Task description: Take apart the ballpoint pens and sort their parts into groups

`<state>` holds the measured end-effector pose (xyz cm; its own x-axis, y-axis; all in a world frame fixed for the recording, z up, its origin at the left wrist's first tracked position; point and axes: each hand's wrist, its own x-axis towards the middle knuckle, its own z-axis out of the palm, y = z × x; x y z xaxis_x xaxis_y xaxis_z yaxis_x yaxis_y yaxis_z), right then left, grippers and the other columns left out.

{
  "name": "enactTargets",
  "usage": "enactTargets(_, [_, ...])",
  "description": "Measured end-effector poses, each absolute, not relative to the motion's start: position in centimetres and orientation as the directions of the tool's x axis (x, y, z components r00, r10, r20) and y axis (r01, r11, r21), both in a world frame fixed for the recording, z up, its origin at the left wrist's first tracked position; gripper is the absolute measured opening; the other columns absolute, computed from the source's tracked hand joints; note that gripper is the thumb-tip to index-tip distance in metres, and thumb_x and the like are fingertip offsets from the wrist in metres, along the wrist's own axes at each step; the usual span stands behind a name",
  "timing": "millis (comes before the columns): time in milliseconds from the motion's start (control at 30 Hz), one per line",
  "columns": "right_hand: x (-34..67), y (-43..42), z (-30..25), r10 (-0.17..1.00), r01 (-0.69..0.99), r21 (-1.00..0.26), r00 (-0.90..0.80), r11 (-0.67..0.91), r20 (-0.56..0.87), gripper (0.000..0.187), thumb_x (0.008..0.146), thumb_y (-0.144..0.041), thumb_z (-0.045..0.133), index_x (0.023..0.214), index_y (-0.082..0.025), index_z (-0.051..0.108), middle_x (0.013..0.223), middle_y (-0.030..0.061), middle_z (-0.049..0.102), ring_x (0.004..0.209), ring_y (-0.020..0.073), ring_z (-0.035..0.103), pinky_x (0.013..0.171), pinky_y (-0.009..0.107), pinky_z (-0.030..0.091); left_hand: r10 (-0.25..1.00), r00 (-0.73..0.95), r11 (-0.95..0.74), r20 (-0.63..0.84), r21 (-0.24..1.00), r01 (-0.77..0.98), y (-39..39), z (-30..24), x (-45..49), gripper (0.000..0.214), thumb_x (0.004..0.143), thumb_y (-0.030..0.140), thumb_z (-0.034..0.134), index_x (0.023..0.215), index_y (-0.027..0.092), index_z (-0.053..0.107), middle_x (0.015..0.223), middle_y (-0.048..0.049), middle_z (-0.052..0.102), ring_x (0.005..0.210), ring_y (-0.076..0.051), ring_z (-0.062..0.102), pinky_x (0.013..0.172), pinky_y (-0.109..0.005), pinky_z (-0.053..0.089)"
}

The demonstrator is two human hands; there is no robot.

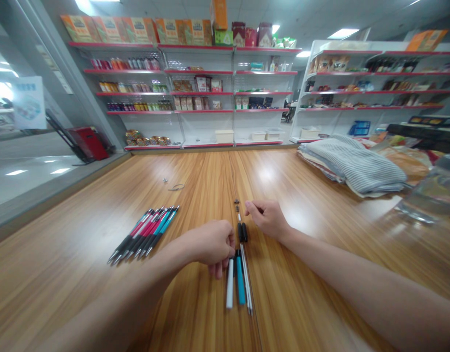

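The left hand [215, 248] curls at the top end of a white pen tube [229, 288] on the table [290, 303]; I cannot tell if it grips it. Next come a blue tube [241, 283] and thin white refills [248, 286]. The right hand [266, 217], fingers bent in, is near two black grips [244, 232]; I cannot see inside it.

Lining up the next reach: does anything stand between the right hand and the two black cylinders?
Nothing visible does: only tabletop shows between the right hand and the black cylinders. The left hand is on their other side, by the upper end of the white tube.
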<state>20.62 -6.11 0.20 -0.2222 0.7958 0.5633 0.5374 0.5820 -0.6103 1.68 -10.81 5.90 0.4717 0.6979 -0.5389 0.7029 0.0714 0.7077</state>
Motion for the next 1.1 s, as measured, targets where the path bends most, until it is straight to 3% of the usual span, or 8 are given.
enactTargets(367, [20.6, -6.2, 0.3, 0.801, 0.533, -0.619, -0.222, 0.577, 0.556, 0.046, 0.092, -0.039, 0.043, 0.061, -0.014, 0.065, 0.046, -0.0019, 0.043, 0.043, 0.0079, 0.039, 0.046, 0.023, 0.027, 0.729, 0.469, 0.015, -0.500, 0.696, 0.718, -11.0, 6.6, 2.0, 0.009, 0.064, 0.013, 0.050, 0.058, 0.017, 0.055, 0.048, -0.0041, 0.060, 0.036, -0.018, 0.053, 0.041, -0.028, 0.041])
enactTargets(700, [20.7, -6.1, 0.1, 0.811, 0.541, -0.625, -0.216, 0.563, 0.544, 0.045, 0.092, -0.040, 0.043, 0.063, -0.014, 0.065, 0.047, -0.0017, 0.044, 0.044, 0.0079, 0.039, 0.047, 0.023, 0.027, 0.731, 0.478, -0.006, -0.486, 0.697, 0.717, -10.9, 6.1, 1.9, 0.007, 0.067, 0.018, 0.054, 0.063, 0.015, 0.060, 0.048, -0.0044, 0.061, 0.035, -0.016, 0.053, 0.040, -0.025, 0.041])
enactTargets(833, [20.7, -6.1, 0.0, 0.812, 0.529, -0.636, -0.211, 0.563, 0.544, 0.045, 0.092, -0.040, 0.043, 0.063, -0.013, 0.065, 0.045, -0.0032, 0.038, 0.042, 0.0074, 0.035, 0.046, 0.023, 0.024, 0.781, 0.370, -0.086, -0.503, 0.499, 0.862, -9.5, 7.1, 0.4, 0.019, 0.073, 0.026, 0.052, 0.080, 0.013, 0.064, 0.062, -0.0070, 0.068, 0.041, -0.015, 0.057, 0.043, -0.023, 0.042])
enactTargets(933, [20.6, -6.1, 0.1, 0.813, 0.522, -0.642, -0.204, 0.561, 0.545, 0.045, 0.091, -0.039, 0.044, 0.062, -0.013, 0.065, 0.044, -0.0034, 0.036, 0.042, 0.0073, 0.035, 0.045, 0.024, 0.023, 0.956, 0.173, -0.145, -0.239, 0.129, 0.981, -7.2, 7.9, -2.7, 0.023, 0.074, 0.026, 0.051, 0.083, 0.012, 0.066, 0.067, -0.0115, 0.069, 0.054, -0.019, 0.063, 0.055, -0.026, 0.046])
enactTargets(1000, [20.6, -6.1, 0.2, 0.815, 0.521, -0.644, -0.205, 0.560, 0.542, 0.045, 0.091, -0.038, 0.044, 0.061, -0.013, 0.065, 0.044, -0.0035, 0.035, 0.042, 0.0071, 0.035, 0.045, 0.024, 0.023, 0.991, 0.088, -0.096, -0.096, -0.082, 0.992, -5.4, 7.9, -5.3, 0.024, 0.072, 0.024, 0.051, 0.082, 0.011, 0.068, 0.078, -0.0175, 0.070, 0.072, -0.026, 0.067, 0.063, -0.030, 0.048])
enactTargets(1100, [20.6, -6.2, 0.2, 0.817, 0.518, -0.649, -0.201, 0.557, 0.540, 0.044, 0.091, -0.038, 0.045, 0.061, -0.013, 0.065, 0.044, -0.0037, 0.035, 0.042, 0.0069, 0.034, 0.045, 0.024, 0.023, 0.993, -0.014, -0.008, -0.120, -0.182, 0.983, -3.4, 7.0, -8.5, 0.029, 0.067, 0.024, 0.054, 0.086, 0.009, 0.071, 0.088, -0.0218, 0.070, 0.081, -0.031, 0.067, 0.066, -0.033, 0.049])
